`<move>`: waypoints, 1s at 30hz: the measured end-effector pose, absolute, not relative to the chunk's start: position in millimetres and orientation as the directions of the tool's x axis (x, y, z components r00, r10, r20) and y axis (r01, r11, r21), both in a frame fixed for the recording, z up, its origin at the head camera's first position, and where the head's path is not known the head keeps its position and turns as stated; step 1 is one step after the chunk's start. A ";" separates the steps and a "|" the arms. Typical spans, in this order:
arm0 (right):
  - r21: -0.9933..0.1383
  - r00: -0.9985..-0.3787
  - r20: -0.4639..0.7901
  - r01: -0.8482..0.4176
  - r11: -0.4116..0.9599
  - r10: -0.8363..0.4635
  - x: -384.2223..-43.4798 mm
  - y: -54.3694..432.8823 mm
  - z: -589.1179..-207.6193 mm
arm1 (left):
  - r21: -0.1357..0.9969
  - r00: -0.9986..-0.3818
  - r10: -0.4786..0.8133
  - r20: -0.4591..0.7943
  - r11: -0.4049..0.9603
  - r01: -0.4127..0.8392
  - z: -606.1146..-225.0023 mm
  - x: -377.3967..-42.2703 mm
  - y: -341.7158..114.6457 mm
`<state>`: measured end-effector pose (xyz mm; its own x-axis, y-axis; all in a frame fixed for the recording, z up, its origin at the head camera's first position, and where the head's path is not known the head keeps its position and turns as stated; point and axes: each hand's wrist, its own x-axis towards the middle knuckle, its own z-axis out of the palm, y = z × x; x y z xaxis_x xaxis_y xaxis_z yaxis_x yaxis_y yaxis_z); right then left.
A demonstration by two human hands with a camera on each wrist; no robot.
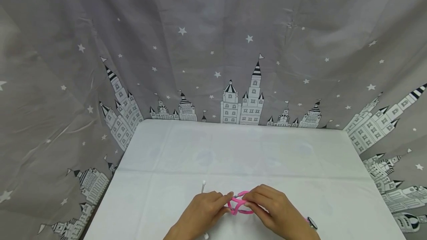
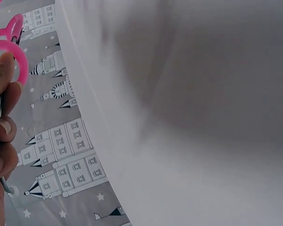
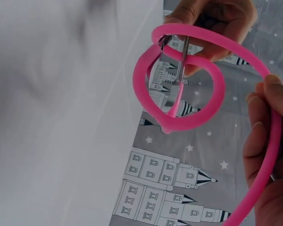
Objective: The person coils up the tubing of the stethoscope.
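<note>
Both hands hold a pink stethoscope above the white table. Its tubing [image 3: 194, 123] is bent into a loop around the metal ear tubes [image 3: 183, 61]. In the head view my left hand [image 1: 204, 210] grips the ear tubes and pinches the loop's left side. My right hand [image 1: 274, 207] pinches the tubing from the right; in the right wrist view a length of it runs down across the fingers. One white ear tip [image 1: 204, 183] shows beyond the left hand, another below it. A round chest piece [image 1: 311, 222] pokes out beside the right wrist, its tubing mostly hidden.
A white cloth with fold lines covers the table [image 1: 233, 151]. Behind it and along both sides hangs a grey curtain [image 1: 207, 47] printed with stars and castles.
</note>
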<state>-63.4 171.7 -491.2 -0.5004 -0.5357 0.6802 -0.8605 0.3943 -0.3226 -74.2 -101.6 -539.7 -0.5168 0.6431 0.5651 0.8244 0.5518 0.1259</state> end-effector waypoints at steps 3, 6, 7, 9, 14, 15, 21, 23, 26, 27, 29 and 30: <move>-0.340 -0.508 0.677 -0.857 0.386 -0.532 -63.6 171.9 -492.0 | 0.136 -0.520 0.654 0.550 0.545 0.828 -537.5 -71.8 -99.6; -0.340 -0.506 0.683 -0.858 0.385 -0.526 -64.4 172.8 -493.0 | 0.137 -0.509 0.660 0.553 0.531 0.836 -536.1 -70.2 -97.9; -0.342 -0.508 0.683 -0.857 0.385 -0.525 -64.6 173.2 -493.3 | 0.130 -0.499 0.661 0.561 0.524 0.842 -535.9 -69.7 -97.3; -0.344 -0.514 0.679 -0.853 0.392 -0.524 -64.9 174.1 -493.9 | 0.124 -0.489 0.664 0.565 0.518 0.846 -536.0 -68.8 -96.2; -0.350 -0.525 0.671 -0.847 0.400 -0.524 -66.0 175.4 -495.7 | 0.129 -0.480 0.669 0.567 0.504 0.854 -537.2 -66.8 -93.4; -0.348 -0.523 0.672 -0.848 0.400 -0.524 -66.4 175.3 -496.1 | 0.133 -0.480 0.670 0.567 0.501 0.855 -537.3 -66.4 -93.0; -0.359 -0.521 0.688 -0.849 0.388 -0.505 -69.0 173.3 -498.0 | 0.139 -0.460 0.687 0.563 0.470 0.872 -536.1 -66.1 -90.9; -0.378 -0.534 0.686 -0.842 0.386 -0.494 -69.1 172.8 -498.8 | 0.138 -0.450 0.695 0.560 0.457 0.879 -534.7 -66.5 -90.5; -0.405 -0.556 0.680 -0.828 0.388 -0.477 -69.0 172.9 -500.6 | 0.139 -0.448 0.706 0.548 0.451 0.882 -532.7 -66.6 -90.2; -0.410 -0.563 0.677 -0.824 0.391 -0.474 -68.9 173.2 -501.3 | 0.143 -0.451 0.708 0.543 0.452 0.881 -532.3 -66.2 -90.2; -0.416 -0.569 0.674 -0.820 0.394 -0.472 -69.2 174.1 -502.6 | 0.140 -0.452 0.711 0.539 0.454 0.880 -531.6 -65.7 -90.6; -0.421 -0.573 0.671 -0.817 0.395 -0.471 -69.4 174.5 -503.1 | 0.139 -0.453 0.712 0.537 0.454 0.880 -531.3 -65.5 -90.7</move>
